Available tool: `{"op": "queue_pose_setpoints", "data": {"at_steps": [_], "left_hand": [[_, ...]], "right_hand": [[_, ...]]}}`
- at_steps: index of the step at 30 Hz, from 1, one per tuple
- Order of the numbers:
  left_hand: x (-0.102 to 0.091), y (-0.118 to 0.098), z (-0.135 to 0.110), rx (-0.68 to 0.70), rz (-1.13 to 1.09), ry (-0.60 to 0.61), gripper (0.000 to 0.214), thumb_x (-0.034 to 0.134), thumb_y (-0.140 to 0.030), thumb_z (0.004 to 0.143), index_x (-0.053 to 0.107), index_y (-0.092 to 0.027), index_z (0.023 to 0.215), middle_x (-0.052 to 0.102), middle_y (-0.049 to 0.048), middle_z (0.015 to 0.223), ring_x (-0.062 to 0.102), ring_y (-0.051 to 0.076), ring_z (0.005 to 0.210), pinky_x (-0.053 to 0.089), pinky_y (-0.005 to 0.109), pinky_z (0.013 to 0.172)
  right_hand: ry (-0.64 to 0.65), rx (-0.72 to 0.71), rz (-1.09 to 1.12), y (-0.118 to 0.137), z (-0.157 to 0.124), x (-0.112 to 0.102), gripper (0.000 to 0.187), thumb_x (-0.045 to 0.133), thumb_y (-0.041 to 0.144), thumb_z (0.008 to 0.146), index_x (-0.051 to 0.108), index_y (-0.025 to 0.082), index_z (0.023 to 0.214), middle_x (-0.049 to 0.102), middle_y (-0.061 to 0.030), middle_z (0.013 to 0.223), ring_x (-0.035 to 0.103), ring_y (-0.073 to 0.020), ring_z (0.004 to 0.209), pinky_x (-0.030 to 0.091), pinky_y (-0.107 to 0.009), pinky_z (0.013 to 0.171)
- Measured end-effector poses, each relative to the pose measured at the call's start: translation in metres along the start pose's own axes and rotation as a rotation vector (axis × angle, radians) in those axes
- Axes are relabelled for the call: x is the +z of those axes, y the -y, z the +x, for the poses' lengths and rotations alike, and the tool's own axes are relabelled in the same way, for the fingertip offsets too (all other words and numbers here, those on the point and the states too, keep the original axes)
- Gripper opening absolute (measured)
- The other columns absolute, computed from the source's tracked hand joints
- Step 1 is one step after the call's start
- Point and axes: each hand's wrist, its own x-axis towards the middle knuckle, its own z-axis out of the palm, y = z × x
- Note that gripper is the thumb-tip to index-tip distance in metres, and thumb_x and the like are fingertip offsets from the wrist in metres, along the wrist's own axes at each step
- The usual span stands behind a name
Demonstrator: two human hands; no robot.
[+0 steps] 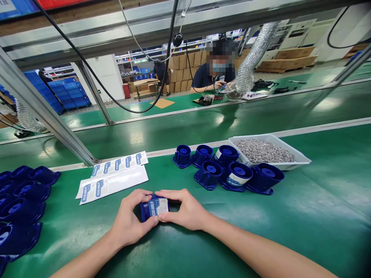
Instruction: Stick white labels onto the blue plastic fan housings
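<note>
Between my two hands, low on the green bench, is a dark blue plastic housing [144, 211] with a blue and white printed label [160, 207] on its side. My left hand [133, 214] grips the housing from the left, thumb at the label's lower edge. From the right, my right hand [185, 210] is closed around it, fingers along the top and thumb at the bottom of the label. Both thumbs nearly meet at the label. Sheets of matching labels [121, 183] lie just beyond my left hand; one sheet has a large blank part.
Several blue housings [208, 173] stand beyond my right hand, some labelled. Behind them sits a white tray [303, 160] of small metal pieces. More blue housings [21, 208] crowd the left edge. A black cable [116, 102] hangs ahead; across the bench a person [203, 79] works.
</note>
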Motion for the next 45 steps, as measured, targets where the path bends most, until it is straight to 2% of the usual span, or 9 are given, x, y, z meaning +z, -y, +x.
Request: {"op": "queue_pose_setpoints", "data": {"at_steps": [9,14,17,22,26,33,38,41,45], "left_hand": [[-0.005,-0.001,0.004,-0.257,-0.153,0.044,0.028,0.089,-0.024,0.064,0.071,-0.020,0.084,0.073,0.0079,0.113,0.070,0.029,0.107,0.052,0.048,0.096],[-0.006,-0.002,0.005,-0.278,-0.151,0.051,0.024,0.091,-0.026,0.062,0.072,-0.020,0.076,0.074,0.0091,0.108,0.071,0.029,0.102,0.052,0.047,0.092],[-0.005,-0.001,0.006,-0.326,-0.195,0.049,0.029,0.090,-0.025,0.060,0.071,-0.019,0.081,0.074,0.0083,0.108,0.070,0.029,0.104,0.051,0.045,0.094],[-0.003,-0.002,0.006,-0.412,-0.243,0.040,0.051,0.091,-0.028,0.061,0.062,-0.019,0.103,0.074,0.0063,0.107,0.069,0.027,0.106,0.050,0.040,0.093],[-0.002,-0.005,0.007,-0.418,-0.243,0.051,0.056,0.091,-0.027,0.062,0.056,-0.019,0.105,0.074,0.0057,0.108,0.068,0.026,0.108,0.048,0.038,0.094],[0.000,-0.009,0.004,-0.388,-0.212,0.059,0.053,0.089,-0.026,0.064,0.059,-0.018,0.107,0.072,0.0046,0.105,0.067,0.023,0.103,0.048,0.035,0.090],[0.001,-0.013,0.008,-0.455,-0.259,0.062,0.058,0.089,-0.029,0.060,0.058,-0.017,0.107,0.070,0.0056,0.100,0.066,0.023,0.097,0.048,0.034,0.085],[0.000,-0.017,0.012,-0.510,-0.256,0.091,0.062,0.091,-0.031,0.059,0.058,-0.016,0.110,0.069,0.0053,0.099,0.064,0.021,0.093,0.047,0.032,0.083],[-0.001,-0.020,0.015,-0.528,-0.265,0.107,0.065,0.091,-0.032,0.062,0.057,-0.016,0.115,0.066,0.0038,0.099,0.061,0.018,0.086,0.046,0.030,0.078]], "right_hand": [[0.016,-0.042,0.024,0.000,-0.003,0.000,0.061,0.093,0.042,0.071,0.076,0.025,0.127,0.072,-0.0080,0.129,0.065,-0.0339,0.126,0.052,-0.048,0.112],[0.007,-0.019,0.011,-0.002,-0.006,0.000,0.062,0.094,0.043,0.069,0.077,0.024,0.126,0.071,-0.0089,0.129,0.062,-0.0349,0.131,0.046,-0.052,0.118],[0.020,-0.038,0.036,0.000,-0.005,0.000,0.059,0.093,0.044,0.071,0.078,0.024,0.125,0.072,-0.0086,0.128,0.065,-0.0348,0.126,0.051,-0.050,0.112],[0.034,-0.044,0.086,0.004,-0.004,0.000,0.048,0.089,0.046,0.076,0.081,0.022,0.116,0.074,-0.0077,0.123,0.070,-0.0322,0.115,0.058,-0.043,0.101],[0.034,-0.038,0.093,0.002,-0.005,-0.001,0.053,0.090,0.047,0.075,0.079,0.020,0.119,0.074,-0.0093,0.121,0.071,-0.0320,0.109,0.060,-0.044,0.095],[0.052,0.087,0.196,-0.003,-0.001,-0.007,0.063,0.098,0.041,0.061,0.080,0.023,0.119,0.073,-0.0079,0.127,0.068,-0.0338,0.123,0.054,-0.047,0.111],[0.063,0.083,0.172,-0.003,-0.002,-0.007,0.056,0.095,0.045,0.065,0.081,0.023,0.115,0.074,-0.0088,0.122,0.067,-0.0353,0.123,0.053,-0.051,0.110],[0.041,0.115,0.174,-0.006,-0.002,-0.007,0.059,0.099,0.042,0.059,0.082,0.025,0.113,0.075,-0.0081,0.121,0.064,-0.0349,0.129,0.049,-0.050,0.115],[0.060,0.121,0.213,-0.007,0.000,-0.009,0.059,0.099,0.040,0.057,0.082,0.024,0.111,0.074,-0.0090,0.122,0.067,-0.0357,0.123,0.054,-0.048,0.109]]}}
